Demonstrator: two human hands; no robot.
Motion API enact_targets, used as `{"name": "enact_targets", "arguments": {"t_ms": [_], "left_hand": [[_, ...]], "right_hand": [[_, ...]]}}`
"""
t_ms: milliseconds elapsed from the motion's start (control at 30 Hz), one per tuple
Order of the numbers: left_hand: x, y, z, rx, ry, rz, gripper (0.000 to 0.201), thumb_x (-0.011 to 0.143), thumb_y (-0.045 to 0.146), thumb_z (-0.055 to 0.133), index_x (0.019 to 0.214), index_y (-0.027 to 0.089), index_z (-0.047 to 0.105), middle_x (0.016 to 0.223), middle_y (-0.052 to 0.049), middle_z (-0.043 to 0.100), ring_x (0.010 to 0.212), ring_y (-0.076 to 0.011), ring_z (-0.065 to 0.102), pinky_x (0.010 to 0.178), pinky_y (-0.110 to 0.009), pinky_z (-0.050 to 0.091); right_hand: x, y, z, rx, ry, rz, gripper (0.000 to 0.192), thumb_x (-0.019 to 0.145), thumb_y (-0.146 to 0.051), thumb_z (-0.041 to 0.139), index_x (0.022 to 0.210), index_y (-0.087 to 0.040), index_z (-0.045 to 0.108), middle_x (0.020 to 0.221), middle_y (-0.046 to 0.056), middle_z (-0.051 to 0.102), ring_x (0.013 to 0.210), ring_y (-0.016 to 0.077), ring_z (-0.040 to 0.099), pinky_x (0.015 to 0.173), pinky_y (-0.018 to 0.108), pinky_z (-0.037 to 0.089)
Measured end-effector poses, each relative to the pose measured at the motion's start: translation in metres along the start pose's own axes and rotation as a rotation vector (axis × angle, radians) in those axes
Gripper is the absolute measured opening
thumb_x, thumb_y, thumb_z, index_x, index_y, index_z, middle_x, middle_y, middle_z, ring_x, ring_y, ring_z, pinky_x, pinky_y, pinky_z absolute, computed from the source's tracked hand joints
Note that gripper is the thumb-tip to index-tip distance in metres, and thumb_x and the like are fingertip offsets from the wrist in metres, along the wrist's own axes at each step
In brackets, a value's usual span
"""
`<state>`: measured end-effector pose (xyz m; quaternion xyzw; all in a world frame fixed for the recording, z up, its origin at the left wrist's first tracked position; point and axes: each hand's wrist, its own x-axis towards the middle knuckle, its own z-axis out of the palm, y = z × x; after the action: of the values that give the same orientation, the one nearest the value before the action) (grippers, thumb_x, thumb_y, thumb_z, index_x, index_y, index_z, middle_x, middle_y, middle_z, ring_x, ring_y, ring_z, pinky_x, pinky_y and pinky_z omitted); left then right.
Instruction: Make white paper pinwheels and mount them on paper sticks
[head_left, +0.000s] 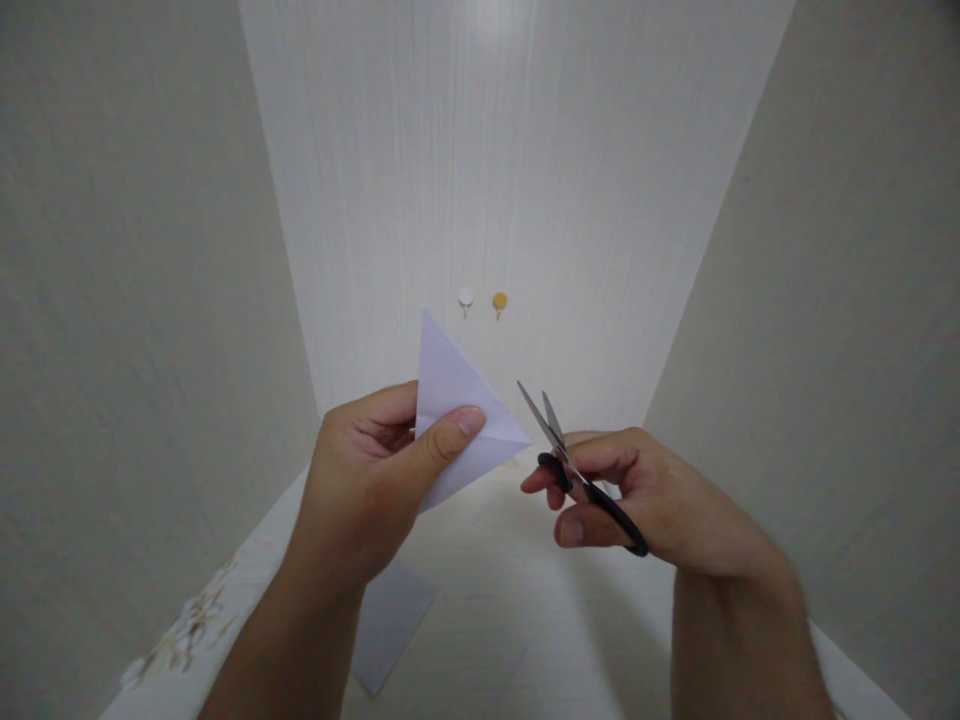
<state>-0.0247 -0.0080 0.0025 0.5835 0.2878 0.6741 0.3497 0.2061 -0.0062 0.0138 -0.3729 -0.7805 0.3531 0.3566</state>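
My left hand pinches a white sheet of paper folded into a triangle, thumb on its front face, held up in front of me. My right hand grips small scissors with black handles. Their steel blades are slightly apart and point up and left, just right of the triangle's right corner, not touching the paper.
A pale tabletop lies below my hands, with a flat sheet of paper on it near my left forearm. A patterned cloth shows at the table's left edge. Two small hooks, white and yellow, sit on the white wall panel ahead.
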Motion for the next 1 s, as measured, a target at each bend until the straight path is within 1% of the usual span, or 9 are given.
{"name": "enact_targets", "arguments": {"t_ms": [100, 200, 267, 367, 467, 567, 633, 800, 1000], "left_hand": [[0.0, -0.001, 0.0, -0.008, -0.012, -0.005, 0.017, 0.074, 0.039, 0.088, 0.076, 0.023, 0.083, 0.066, -0.002, 0.075, 0.051, -0.0151, 0.065, 0.042, -0.02, 0.049], [0.001, -0.001, 0.0, -0.015, -0.022, -0.005, 0.017, 0.074, 0.038, 0.088, 0.077, 0.022, 0.083, 0.068, -0.002, 0.076, 0.053, -0.0154, 0.066, 0.043, -0.021, 0.05], [0.001, -0.001, 0.0, -0.014, -0.028, -0.015, 0.017, 0.074, 0.036, 0.088, 0.078, 0.021, 0.082, 0.068, -0.003, 0.075, 0.053, -0.0154, 0.065, 0.044, -0.021, 0.05], [0.002, 0.0, 0.001, -0.015, -0.023, -0.021, 0.017, 0.073, 0.034, 0.088, 0.08, 0.02, 0.081, 0.067, -0.002, 0.074, 0.052, -0.0144, 0.063, 0.044, -0.021, 0.05], [0.001, 0.002, 0.002, -0.015, -0.015, -0.019, 0.017, 0.074, 0.033, 0.087, 0.076, 0.019, 0.078, 0.063, -0.001, 0.071, 0.048, -0.0118, 0.059, 0.041, -0.018, 0.046], [0.001, 0.004, 0.002, 0.019, -0.019, -0.034, 0.021, 0.076, 0.035, 0.085, 0.072, 0.017, 0.074, 0.058, 0.001, 0.065, 0.045, -0.0102, 0.054, 0.039, -0.018, 0.041], [0.0, 0.005, 0.002, 0.033, -0.023, -0.05, 0.023, 0.077, 0.036, 0.085, 0.071, 0.017, 0.073, 0.057, 0.001, 0.064, 0.045, -0.0104, 0.053, 0.038, -0.018, 0.04], [-0.001, 0.007, 0.003, 0.007, -0.009, -0.067, 0.02, 0.077, 0.034, 0.084, 0.071, 0.018, 0.073, 0.057, 0.0, 0.064, 0.044, -0.0103, 0.052, 0.037, -0.018, 0.038], [-0.002, 0.01, 0.004, 0.022, 0.017, -0.046, 0.022, 0.077, 0.034, 0.084, 0.067, 0.018, 0.073, 0.056, 0.001, 0.061, 0.044, -0.0091, 0.049, 0.037, -0.018, 0.036]], "right_hand": [[0.0, -0.002, 0.0, -0.041, 0.035, -0.05, 0.029, 0.07, -0.047, 0.09, 0.085, -0.023, 0.086, 0.079, 0.004, 0.071, 0.067, 0.0159, 0.056, 0.058, 0.028, 0.04], [0.001, -0.002, 0.003, -0.016, 0.074, 0.001, 0.028, 0.07, -0.047, 0.089, 0.082, -0.022, 0.085, 0.074, 0.003, 0.069, 0.064, 0.0155, 0.054, 0.055, 0.027, 0.039], [0.001, -0.001, 0.005, 0.025, 0.078, 0.075, 0.03, 0.069, -0.048, 0.089, 0.075, -0.02, 0.082, 0.064, 0.001, 0.062, 0.057, 0.0131, 0.047, 0.05, 0.026, 0.034], [0.002, 0.003, 0.007, 0.062, 0.1, 0.171, 0.039, 0.064, -0.049, 0.092, 0.058, -0.018, 0.069, 0.052, -0.004, 0.045, 0.05, 0.0095, 0.034, 0.045, 0.025, 0.024], [0.003, 0.003, 0.009, 0.015, 0.146, 0.184, 0.041, 0.064, -0.049, 0.092, 0.059, -0.018, 0.066, 0.053, -0.005, 0.046, 0.052, 0.0098, 0.036, 0.047, 0.025, 0.026], [0.004, -0.001, 0.011, -0.027, 0.11, 0.147, 0.036, 0.066, -0.047, 0.092, 0.072, -0.018, 0.072, 0.062, -0.002, 0.057, 0.061, 0.0126, 0.045, 0.054, 0.026, 0.034], [0.004, -0.004, 0.013, -0.025, 0.061, 0.116, 0.036, 0.066, -0.046, 0.093, 0.073, -0.018, 0.071, 0.066, -0.002, 0.06, 0.064, 0.013, 0.047, 0.058, 0.026, 0.036], [0.004, -0.007, 0.013, 0.018, -0.03, 0.06, 0.039, 0.065, -0.046, 0.094, 0.067, -0.018, 0.066, 0.063, -0.004, 0.055, 0.061, 0.0117, 0.045, 0.056, 0.025, 0.034], [0.004, -0.006, 0.013, 0.054, -0.035, 0.086, 0.043, 0.065, -0.048, 0.094, 0.061, -0.017, 0.064, 0.059, -0.003, 0.051, 0.059, 0.0112, 0.044, 0.054, 0.025, 0.034]]}}
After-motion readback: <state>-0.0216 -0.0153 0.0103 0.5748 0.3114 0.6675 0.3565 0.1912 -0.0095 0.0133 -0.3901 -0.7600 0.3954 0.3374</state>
